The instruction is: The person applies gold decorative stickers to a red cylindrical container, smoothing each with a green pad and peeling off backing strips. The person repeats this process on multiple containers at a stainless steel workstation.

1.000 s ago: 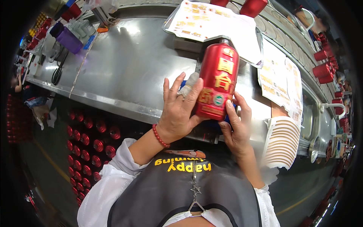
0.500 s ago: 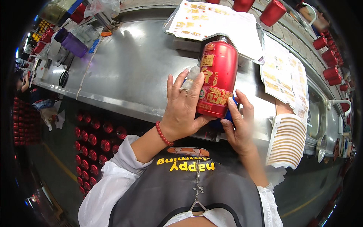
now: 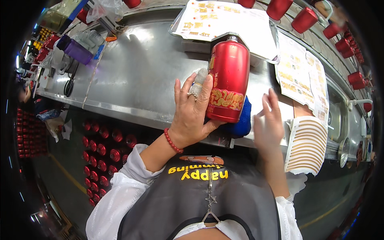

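Observation:
A red bottle [image 3: 231,74] with gold decoration and an ornate gold band near its base lies tilted on a blue cloth-like pad [image 3: 242,125] at the bench's front edge. Its neck points away from me. My left hand [image 3: 192,110] is closed on the bottle's left side, thumb by the base; a pale wrap covers one finger, and a red bead bracelet circles the wrist. To the right of the bottle and apart from it, my right hand [image 3: 270,126] is blurred, its fingers stretched upward, with nothing visible in them.
A tray with white decal sheets [image 3: 228,20] stands behind the bottle. More decal sheets [image 3: 298,74] and a sheet of curved gold strips [image 3: 306,146] lie at right. Red bottles [image 3: 305,20] line a conveyor beyond. A purple bottle [image 3: 76,50] and scissors [image 3: 70,84] are at left.
My right hand has left the bottle's base and moved right. The bottle has turned about its length, so its large gold lettering has shifted left and mostly out of sight.

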`<state>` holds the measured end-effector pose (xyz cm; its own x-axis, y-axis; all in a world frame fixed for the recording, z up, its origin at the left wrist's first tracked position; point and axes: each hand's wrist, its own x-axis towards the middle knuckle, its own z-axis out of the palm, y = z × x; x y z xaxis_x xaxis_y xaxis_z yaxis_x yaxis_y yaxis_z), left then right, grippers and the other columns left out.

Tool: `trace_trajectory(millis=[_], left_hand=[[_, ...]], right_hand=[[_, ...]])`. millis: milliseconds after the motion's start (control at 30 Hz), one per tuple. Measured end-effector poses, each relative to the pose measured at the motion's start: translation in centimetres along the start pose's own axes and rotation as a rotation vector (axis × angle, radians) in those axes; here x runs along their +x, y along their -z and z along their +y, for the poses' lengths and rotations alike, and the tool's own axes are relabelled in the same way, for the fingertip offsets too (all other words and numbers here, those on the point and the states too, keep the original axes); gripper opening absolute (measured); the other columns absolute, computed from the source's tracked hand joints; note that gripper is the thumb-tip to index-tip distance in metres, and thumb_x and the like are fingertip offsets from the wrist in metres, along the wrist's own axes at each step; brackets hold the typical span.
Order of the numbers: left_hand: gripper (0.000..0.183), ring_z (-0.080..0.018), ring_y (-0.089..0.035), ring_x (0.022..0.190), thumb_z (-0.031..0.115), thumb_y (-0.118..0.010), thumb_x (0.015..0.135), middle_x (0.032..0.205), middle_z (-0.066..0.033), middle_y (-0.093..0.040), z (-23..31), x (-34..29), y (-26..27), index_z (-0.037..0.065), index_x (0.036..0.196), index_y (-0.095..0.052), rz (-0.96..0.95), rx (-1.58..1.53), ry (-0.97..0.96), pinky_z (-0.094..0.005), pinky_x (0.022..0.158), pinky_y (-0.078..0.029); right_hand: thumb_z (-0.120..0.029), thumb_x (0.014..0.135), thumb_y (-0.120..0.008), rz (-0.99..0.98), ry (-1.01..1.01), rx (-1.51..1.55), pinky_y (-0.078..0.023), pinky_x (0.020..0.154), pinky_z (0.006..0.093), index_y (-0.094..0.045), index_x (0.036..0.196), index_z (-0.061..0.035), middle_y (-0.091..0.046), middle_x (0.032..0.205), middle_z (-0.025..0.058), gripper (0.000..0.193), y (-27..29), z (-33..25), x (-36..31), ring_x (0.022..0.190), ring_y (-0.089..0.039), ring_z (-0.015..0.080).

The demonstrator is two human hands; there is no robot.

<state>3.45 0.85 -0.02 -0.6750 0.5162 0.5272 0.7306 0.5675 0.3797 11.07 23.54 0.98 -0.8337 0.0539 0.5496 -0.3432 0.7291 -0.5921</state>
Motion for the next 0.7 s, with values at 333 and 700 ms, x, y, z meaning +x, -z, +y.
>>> trace_trajectory(millis=[333, 700], left_hand=[[0.104, -0.0456, -0.036, 0.137, 0.050, -0.075, 0.080, 0.144, -0.0198, -0.050, -0.1, -0.1, -0.3, 0.001, 0.157, -0.024, 0.025, -0.056, -0.019, -0.0698, 0.113, -0.010], [0.071, -0.0336, -0.036, 0.141, 0.035, -0.072, 0.086, 0.135, -0.0076, -0.061, -0.4, 0.2, 0.1, 0.017, 0.149, -0.043, 0.103, 0.039, -0.209, -0.0637, 0.117, -0.009]], right_hand=[[-0.013, 0.095, -0.061, -0.023, -0.331, 0.320, -0.054, 0.068, 0.0349, -0.059, 0.115, -0.0013, -0.068, 0.087, 0.0176, 0.023, -1.8, -4.2, 5.2, 0.074, -0.069, 0.0259], [-0.018, 0.099, -0.063, 0.132, -0.476, 0.539, -0.049, 0.073, 0.0257, -0.058, 0.112, 0.0001, -0.064, 0.085, 0.0029, 0.023, -2.5, -0.8, 2.0, 0.078, -0.056, 0.0089]])
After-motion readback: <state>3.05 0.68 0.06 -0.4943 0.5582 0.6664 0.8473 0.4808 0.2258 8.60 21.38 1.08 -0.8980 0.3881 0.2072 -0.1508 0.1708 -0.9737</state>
